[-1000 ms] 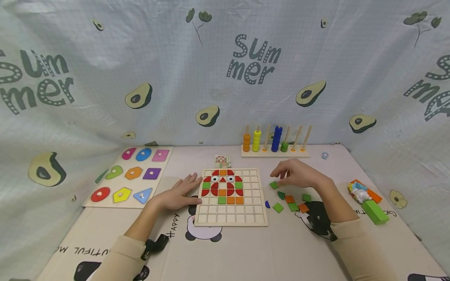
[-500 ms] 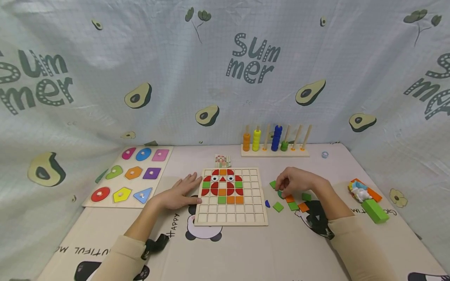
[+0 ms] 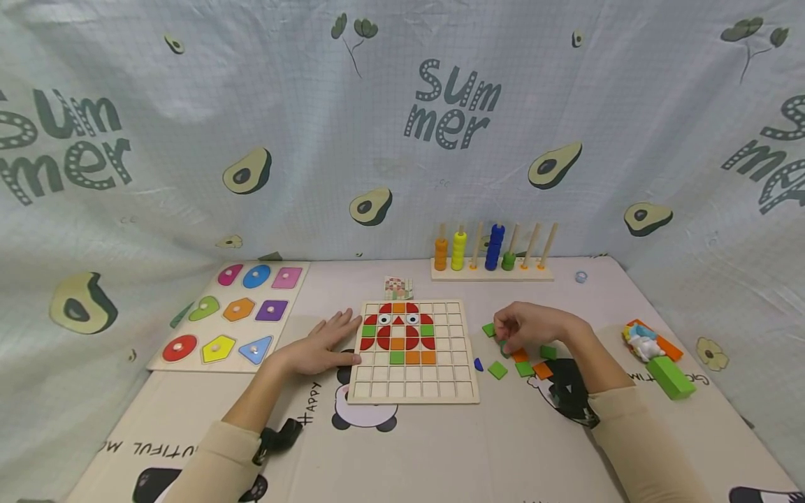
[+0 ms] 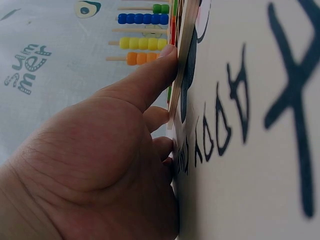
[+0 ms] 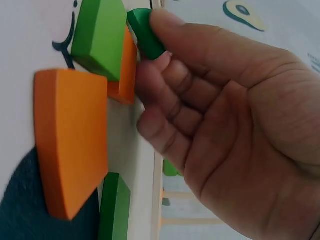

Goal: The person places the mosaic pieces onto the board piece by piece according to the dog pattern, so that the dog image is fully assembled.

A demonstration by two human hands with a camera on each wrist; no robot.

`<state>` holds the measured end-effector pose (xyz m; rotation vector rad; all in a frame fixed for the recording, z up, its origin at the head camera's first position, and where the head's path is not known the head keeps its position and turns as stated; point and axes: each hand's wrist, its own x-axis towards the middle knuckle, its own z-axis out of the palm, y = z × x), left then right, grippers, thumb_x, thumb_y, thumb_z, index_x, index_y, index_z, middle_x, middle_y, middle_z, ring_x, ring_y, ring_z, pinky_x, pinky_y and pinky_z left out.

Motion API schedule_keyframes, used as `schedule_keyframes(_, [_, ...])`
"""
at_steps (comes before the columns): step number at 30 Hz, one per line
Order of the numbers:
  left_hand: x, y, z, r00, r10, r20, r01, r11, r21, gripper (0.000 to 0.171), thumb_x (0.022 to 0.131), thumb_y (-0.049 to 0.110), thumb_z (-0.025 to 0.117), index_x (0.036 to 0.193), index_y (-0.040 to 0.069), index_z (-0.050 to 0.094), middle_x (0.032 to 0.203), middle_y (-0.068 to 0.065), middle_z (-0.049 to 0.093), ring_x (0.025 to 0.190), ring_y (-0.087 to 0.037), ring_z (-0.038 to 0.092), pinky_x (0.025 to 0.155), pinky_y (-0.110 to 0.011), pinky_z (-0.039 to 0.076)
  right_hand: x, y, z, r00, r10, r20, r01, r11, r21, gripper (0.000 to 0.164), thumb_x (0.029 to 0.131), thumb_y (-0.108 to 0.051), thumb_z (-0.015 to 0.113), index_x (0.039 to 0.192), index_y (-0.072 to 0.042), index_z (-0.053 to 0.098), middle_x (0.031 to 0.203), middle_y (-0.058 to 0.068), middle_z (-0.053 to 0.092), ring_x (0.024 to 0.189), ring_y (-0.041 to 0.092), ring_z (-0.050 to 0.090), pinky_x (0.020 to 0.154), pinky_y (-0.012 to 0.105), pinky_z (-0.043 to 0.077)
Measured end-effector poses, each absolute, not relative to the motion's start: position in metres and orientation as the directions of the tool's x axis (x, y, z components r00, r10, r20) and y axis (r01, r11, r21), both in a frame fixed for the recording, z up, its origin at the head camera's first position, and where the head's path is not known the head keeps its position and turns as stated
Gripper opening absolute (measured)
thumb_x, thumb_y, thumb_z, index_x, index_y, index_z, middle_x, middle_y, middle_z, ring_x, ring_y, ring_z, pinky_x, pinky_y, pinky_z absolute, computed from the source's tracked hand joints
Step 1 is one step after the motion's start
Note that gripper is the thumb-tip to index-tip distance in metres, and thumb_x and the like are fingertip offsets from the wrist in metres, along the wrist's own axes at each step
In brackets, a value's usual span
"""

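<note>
My left hand (image 3: 317,347) lies with fingers spread beside the wooden grid board (image 3: 411,392). Its thumb (image 4: 162,60) touches the board's left edge. Red, orange, green and white-eyed tiles form an owl-like figure in the upper left of the grid. Right of the board, my right hand (image 3: 534,327) pinches a dark green rounded tile (image 5: 146,34) between thumb and fingers, low over the table. Close by lie an orange square tile (image 5: 75,140), a light green tile (image 5: 101,40) and a blue rounded piece (image 3: 479,365).
Behind the board lies a small pattern card (image 3: 399,288). A bead stacker (image 3: 493,274) stands at the back. The shape puzzle (image 3: 226,314) is at left. A green block (image 3: 671,378) and a small toy figure (image 3: 643,344) lie at far right.
My right hand has come down toward me from the green square tile to the dark green rounded tile and taken hold of it. The left hand stays put.
</note>
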<state>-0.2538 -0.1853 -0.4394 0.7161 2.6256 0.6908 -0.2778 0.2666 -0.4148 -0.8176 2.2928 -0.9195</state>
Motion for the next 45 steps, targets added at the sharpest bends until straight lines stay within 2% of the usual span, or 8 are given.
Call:
schedule_keyframes(4, [-0.254,-0.186,-0.440,-0.819,0.543,-0.184,0.385,0.758,0.526,0.087,0.088,0.056,0.059,0.155,0.021,0.017,0.162,-0.007,0.004,0.148,-0.030,-0.004,0.117,-0.053,-0.001,-0.281,0.263,-0.413,-0.683,-0.711,-0.166,-0.359,0.525,-0.772,0.009,0.084,-0.007,0.072,0.091,-0.003,0.067,0.079,0.004,0.062,0.065,0.015,0.054,0.060,0.027,0.049])
schedule_keyframes(8, [-0.254,-0.186,-0.442,-0.821,0.540,-0.186,0.382,0.761,0.524,0.087,0.088,0.057,0.059,0.155,0.022,0.017,0.162,-0.007,0.004,0.148,-0.029,-0.004,0.118,-0.053,-0.001,-0.280,0.250,-0.408,-0.719,-0.690,-0.083,-0.388,0.498,-0.775,0.015,0.085,-0.012,0.073,0.099,-0.006,0.074,0.091,0.002,0.072,0.077,0.018,0.065,0.069,0.029,0.055])
schedule_keyframes(11, [-0.254,-0.187,-0.443,-0.822,0.538,-0.185,0.380,0.761,0.527,0.087,0.087,0.058,0.058,0.155,0.022,0.017,0.162,-0.006,0.004,0.148,-0.029,-0.004,0.118,-0.052,-0.001,-0.276,0.236,-0.404,-0.727,-0.684,-0.065,-0.402,0.500,-0.767,0.020,0.084,-0.011,0.074,0.103,-0.007,0.074,0.096,0.000,0.073,0.084,0.020,0.067,0.075,0.028,0.056])
schedule_keyframes(15, [-0.253,-0.187,-0.443,-0.824,0.537,-0.182,0.376,0.758,0.533,0.087,0.087,0.058,0.059,0.155,0.021,0.018,0.162,-0.006,0.004,0.148,-0.029,-0.004,0.118,-0.052,-0.001,-0.268,0.214,-0.401,-0.700,-0.711,-0.073,-0.426,0.498,-0.755,0.022,0.084,-0.008,0.073,0.106,-0.007,0.074,0.098,-0.002,0.072,0.085,0.018,0.067,0.077,0.027,0.055])
schedule_keyframes(25, [-0.253,-0.186,-0.442,-0.821,0.542,-0.180,0.383,0.757,0.529,0.086,0.088,0.058,0.058,0.155,0.022,0.018,0.162,-0.007,0.004,0.148,-0.029,-0.003,0.118,-0.053,-0.001,-0.258,0.182,-0.414,-0.663,-0.744,-0.082,-0.509,0.528,-0.680,0.016,0.081,-0.013,0.078,0.096,-0.013,0.075,0.086,-0.006,0.072,0.071,0.009,0.064,0.064,0.024,0.056])
schedule_keyframes(32, [-0.253,-0.186,-0.440,-0.817,0.546,-0.183,0.381,0.751,0.539,0.086,0.088,0.055,0.059,0.155,0.021,0.018,0.162,-0.008,0.005,0.148,-0.030,-0.003,0.117,-0.053,-0.001,-0.258,0.173,-0.417,-0.631,-0.774,-0.054,-0.637,0.557,-0.532,0.010,0.081,-0.026,0.078,0.088,-0.022,0.071,0.072,-0.013,0.064,0.063,0.004,0.053,0.057,0.022,0.049])
schedule_keyframes(40, [-0.252,-0.185,-0.439,-0.818,0.547,-0.176,0.387,0.751,0.536,0.086,0.088,0.055,0.059,0.155,0.020,0.019,0.162,-0.008,0.005,0.148,-0.031,-0.002,0.117,-0.053,-0.001,-0.255,0.166,-0.417,-0.667,-0.743,-0.061,-0.647,0.617,-0.448,0.012,0.081,-0.032,0.078,0.082,-0.026,0.067,0.068,-0.016,0.061,0.059,0.002,0.052,0.056,0.021,0.048])
schedule_keyframes(45, [-0.252,-0.185,-0.438,-0.820,0.546,-0.171,0.389,0.751,0.533,0.085,0.088,0.055,0.059,0.155,0.020,0.019,0.162,-0.009,0.005,0.148,-0.032,-0.002,0.117,-0.053,-0.001,-0.253,0.162,-0.416,-0.677,-0.732,-0.074,-0.636,0.633,-0.442,0.013,0.082,-0.029,0.077,0.079,-0.023,0.066,0.065,-0.014,0.060,0.056,0.002,0.051,0.054,0.020,0.046])
